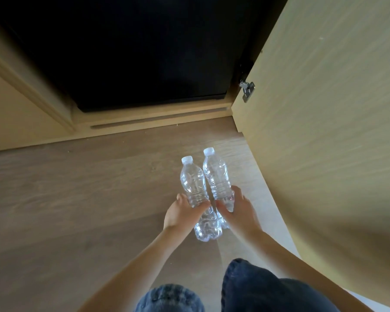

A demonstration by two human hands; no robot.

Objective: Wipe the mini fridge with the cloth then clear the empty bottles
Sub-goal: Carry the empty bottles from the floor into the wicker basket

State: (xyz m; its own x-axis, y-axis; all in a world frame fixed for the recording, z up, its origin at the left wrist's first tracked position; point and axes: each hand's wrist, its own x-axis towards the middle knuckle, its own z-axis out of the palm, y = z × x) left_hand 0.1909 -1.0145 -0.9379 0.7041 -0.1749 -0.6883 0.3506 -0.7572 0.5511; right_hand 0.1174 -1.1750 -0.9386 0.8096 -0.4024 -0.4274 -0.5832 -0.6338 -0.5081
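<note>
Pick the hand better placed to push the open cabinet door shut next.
Right, probably. The right hand is nearer the cabinet door, which stands open on that side; the left hand would have to cross over. Each hand grips a bottle, so it would be a nudge.

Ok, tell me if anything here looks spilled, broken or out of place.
Nothing looks spilled or broken. The left hand grips the left bottle and the right hand the right bottle, both capped, over the floor. Only the cabinet door stands open, beside the dark fridge.
</note>
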